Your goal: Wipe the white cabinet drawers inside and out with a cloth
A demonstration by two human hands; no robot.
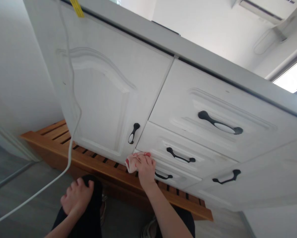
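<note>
My right hand (146, 168) presses a red and white cloth (131, 162) against the lower left corner of the bottom drawer of a white cabinet (101, 99). The cloth bunches out to the left of the fingers. Just right of this hand is the bottom drawer's dark handle (164, 176), partly covered by it. Resting on my dark-trousered knee, my left hand (77, 195) holds nothing, its fingers apart and bent over the knee.
The cabinet stands on a slatted wooden bench (108, 169). A white cable (70, 148) hangs down the left door and runs to the lower left. Dark handles, such as the top drawer's handle (220, 124), stick out from the fronts. A yellow tag (77, 8) hangs at the top left.
</note>
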